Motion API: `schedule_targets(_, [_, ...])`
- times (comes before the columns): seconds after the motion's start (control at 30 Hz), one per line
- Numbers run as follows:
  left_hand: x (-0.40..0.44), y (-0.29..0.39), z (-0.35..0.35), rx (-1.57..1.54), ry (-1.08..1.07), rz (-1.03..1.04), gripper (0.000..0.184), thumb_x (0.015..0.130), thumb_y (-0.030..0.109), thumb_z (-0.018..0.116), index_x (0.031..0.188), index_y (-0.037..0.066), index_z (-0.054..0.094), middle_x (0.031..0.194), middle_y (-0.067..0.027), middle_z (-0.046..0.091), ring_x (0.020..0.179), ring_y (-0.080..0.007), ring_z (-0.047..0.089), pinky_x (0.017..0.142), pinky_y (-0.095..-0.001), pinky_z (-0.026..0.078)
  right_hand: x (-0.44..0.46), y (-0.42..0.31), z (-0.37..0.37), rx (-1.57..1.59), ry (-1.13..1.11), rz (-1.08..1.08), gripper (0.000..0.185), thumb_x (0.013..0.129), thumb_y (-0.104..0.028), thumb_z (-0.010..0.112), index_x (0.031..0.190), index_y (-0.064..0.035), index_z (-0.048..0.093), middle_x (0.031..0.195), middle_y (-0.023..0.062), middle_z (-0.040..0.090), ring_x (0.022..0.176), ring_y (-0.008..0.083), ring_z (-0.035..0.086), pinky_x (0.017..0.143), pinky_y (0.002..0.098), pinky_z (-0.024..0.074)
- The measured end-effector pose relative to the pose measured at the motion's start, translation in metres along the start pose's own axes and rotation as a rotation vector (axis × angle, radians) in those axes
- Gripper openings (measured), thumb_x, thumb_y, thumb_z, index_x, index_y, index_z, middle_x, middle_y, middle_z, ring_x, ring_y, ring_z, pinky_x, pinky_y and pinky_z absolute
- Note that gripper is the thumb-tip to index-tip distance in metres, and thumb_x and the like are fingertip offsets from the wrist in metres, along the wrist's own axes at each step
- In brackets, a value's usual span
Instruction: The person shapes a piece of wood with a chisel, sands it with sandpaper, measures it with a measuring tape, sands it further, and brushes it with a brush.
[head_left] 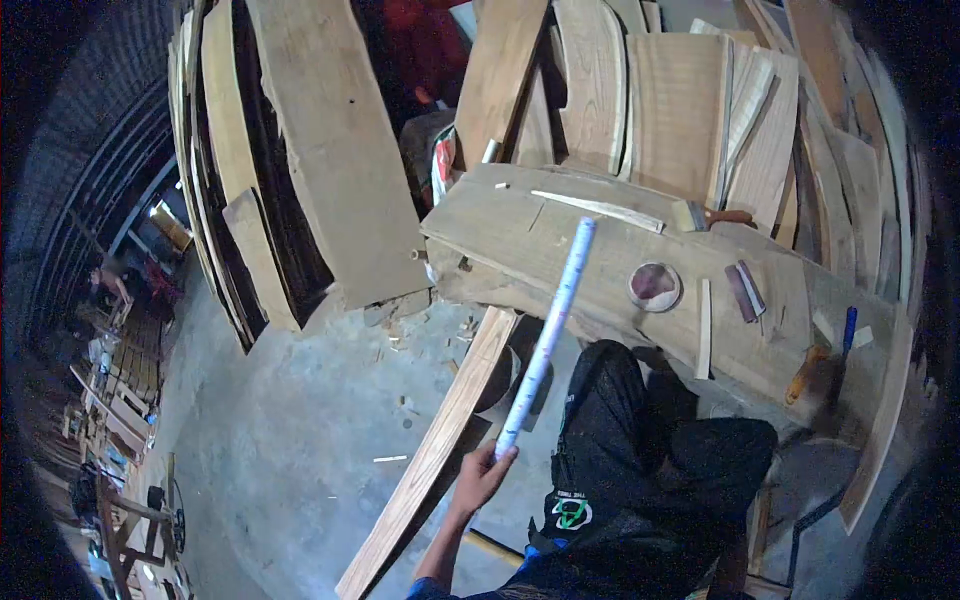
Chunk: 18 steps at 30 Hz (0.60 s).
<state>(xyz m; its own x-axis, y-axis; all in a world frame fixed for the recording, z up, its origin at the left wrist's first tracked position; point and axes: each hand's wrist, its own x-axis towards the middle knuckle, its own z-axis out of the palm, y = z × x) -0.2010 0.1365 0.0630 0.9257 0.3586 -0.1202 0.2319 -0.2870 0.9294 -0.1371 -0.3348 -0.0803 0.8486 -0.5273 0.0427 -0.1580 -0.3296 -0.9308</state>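
My left hand is closed round the lower end of a long pale blue-white roll, which points up and away over the floor. Beside it a long narrow wooden plank slants, its upper end by a dark round object. My right hand is not visible; only part of the arm shows low beside my dark trousers. On the wooden workbench lie a brush, a round container, a reddish block and thin wood strips.
Large boards lean at the upper left, and more boards stand behind the bench. A blue-handled tool lies at the bench's right. Wood scraps litter the floor. Another person is at the far left.
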Motion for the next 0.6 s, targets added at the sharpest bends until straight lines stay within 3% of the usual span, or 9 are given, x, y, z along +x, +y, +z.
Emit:
schedule_targets(0.07, [0.000, 0.007, -0.007, -0.015, 0.041, 0.081, 0.026, 0.081, 0.026, 0.052, 0.067, 0.004, 0.047, 0.050, 0.0059, 0.037, 0.046, -0.0022, 0.032, 0.039, -0.0199, 0.025, 0.001, 0.005, -0.001, -0.007, -0.007, 0.010, 0.036, 0.085, -0.024, 0.037, 0.113, -0.0011, 0.040, 0.098, 0.0076, 0.052, 0.086, 0.0160, 0.050, 0.075, 0.0248, 0.0397])
schedule_targets(0.23, [-0.008, 0.021, -0.019, -0.186, 0.035, -0.109, 0.025, 0.083, 0.026, 0.047, 0.069, 0.006, 0.047, 0.051, 0.0068, 0.037, 0.043, -0.0013, 0.031, 0.038, -0.0181, 0.024, 0.003, 0.015, -0.005, -0.029, -0.020, 0.029, 0.034, 0.085, -0.022, 0.037, 0.112, -0.0007, 0.041, 0.100, 0.0079, 0.051, 0.088, 0.0163, 0.050, 0.076, 0.0250, 0.0395])
schedule_targets(0.47, [-0.005, 0.032, -0.009, -0.216, 0.020, -0.117, 0.023, 0.083, 0.027, 0.048, 0.072, 0.006, 0.048, 0.050, 0.0058, 0.038, 0.041, -0.0016, 0.033, 0.035, -0.0181, 0.024, 0.003, 0.023, -0.009, -0.043, -0.048, 0.029, 0.032, 0.084, -0.019, 0.037, 0.110, -0.0002, 0.042, 0.102, 0.0083, 0.051, 0.090, 0.0166, 0.049, 0.077, 0.0253, 0.0392])
schedule_targets(0.6, [-0.003, 0.032, 0.008, -0.234, -0.092, -0.129, 0.022, 0.082, 0.027, 0.050, 0.072, 0.007, 0.048, 0.049, 0.0059, 0.036, 0.040, -0.0023, 0.032, 0.035, -0.0186, 0.024, 0.006, 0.031, -0.014, -0.050, -0.062, 0.037, 0.031, 0.084, -0.017, 0.037, 0.110, 0.0001, 0.042, 0.103, 0.0085, 0.050, 0.091, 0.0168, 0.049, 0.078, 0.0255, 0.0391])
